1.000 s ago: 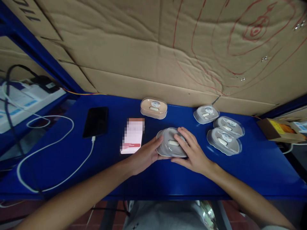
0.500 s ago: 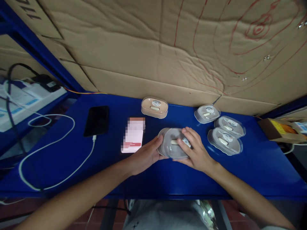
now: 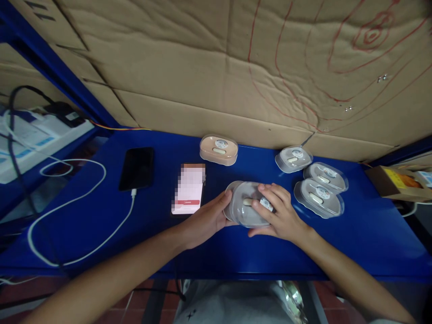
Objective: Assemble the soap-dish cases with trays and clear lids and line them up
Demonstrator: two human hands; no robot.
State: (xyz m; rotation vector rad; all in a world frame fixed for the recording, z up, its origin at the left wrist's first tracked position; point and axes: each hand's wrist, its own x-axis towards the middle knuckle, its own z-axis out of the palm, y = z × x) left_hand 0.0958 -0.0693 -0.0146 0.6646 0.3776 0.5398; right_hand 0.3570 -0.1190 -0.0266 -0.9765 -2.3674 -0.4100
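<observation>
One blue desk [image 3: 357, 238] stands before cardboard [image 3: 162, 63], above red floor [image 3: 113, 302]. Near its middle, the held case [image 3: 243, 210] faces up, long axis left to right; left hand [image 3: 216, 215] fingers grip its left end, right hand [image 3: 281, 211] fingers spread across its top.

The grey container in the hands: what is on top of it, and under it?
Fingers of the right hand lie on top, partly covering a pale handle and white label. Underneath, the left hand shows at one edge; the grey container hides the rest.
</observation>
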